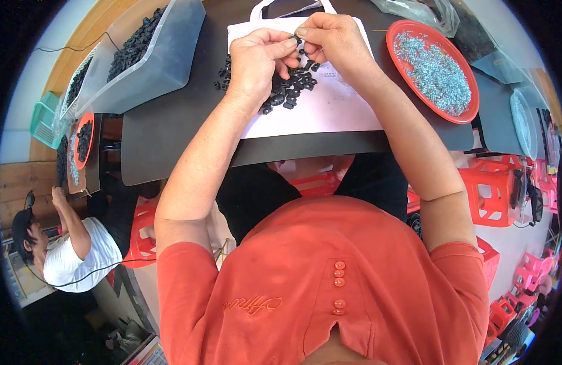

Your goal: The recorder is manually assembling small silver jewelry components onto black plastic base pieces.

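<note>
My two hands meet over a white cloth bag (348, 115) on the dark table. My left hand (259, 58) pinches a small black plastic part (296, 40) between thumb and fingers. Close against that part, the fingertips of my right hand (338, 44) are pressed together; whatever they hold is too small to make out. Beneath and nearer to me lies a loose pile of similar black parts (290, 89), partly covered by my left hand.
To the right, an orange-red plate (473, 109) holds many small silvery pieces (436, 73). A translucent bin (165, 79) of black parts stands at left, near a green basket (47, 121). Clear plastic bags (420, 13) lie at the back right. A co-worker (80, 255) sits at lower left; red stools (487, 188) stand around.
</note>
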Action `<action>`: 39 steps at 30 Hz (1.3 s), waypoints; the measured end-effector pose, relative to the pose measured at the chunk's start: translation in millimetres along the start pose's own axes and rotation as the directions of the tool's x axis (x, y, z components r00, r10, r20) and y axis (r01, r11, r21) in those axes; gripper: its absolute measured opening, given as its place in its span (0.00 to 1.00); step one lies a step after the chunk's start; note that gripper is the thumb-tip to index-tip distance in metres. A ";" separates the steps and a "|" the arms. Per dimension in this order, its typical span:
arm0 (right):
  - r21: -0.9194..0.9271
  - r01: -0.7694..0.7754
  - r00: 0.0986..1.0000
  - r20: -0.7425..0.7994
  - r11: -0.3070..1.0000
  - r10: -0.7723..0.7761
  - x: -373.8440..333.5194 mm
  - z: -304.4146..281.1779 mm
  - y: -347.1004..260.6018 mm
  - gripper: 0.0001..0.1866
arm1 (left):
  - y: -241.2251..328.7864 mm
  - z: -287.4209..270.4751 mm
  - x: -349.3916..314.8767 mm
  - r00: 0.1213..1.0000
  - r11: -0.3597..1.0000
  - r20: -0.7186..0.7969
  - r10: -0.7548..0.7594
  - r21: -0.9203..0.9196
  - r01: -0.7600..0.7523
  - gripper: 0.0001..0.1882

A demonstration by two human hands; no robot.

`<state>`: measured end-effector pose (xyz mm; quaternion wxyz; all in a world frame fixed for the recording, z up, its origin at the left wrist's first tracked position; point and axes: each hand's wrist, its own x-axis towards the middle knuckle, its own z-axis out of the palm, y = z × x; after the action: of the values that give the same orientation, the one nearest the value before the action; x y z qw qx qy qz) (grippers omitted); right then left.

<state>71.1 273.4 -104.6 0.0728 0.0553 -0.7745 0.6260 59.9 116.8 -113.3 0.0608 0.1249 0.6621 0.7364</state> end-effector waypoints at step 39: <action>-0.142 0.089 0.996 -0.011 0.986 -0.092 0.7 -0.8 7.8 0.10 | 1.6 -0.5 0.6 0.997 0.994 0.025 -0.072 0.090 0.069 0.06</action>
<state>69.0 275.8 -111.8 0.1117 0.0795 -0.8128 0.5661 59.3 116.2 -111.7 0.0907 0.1145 0.6973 0.7017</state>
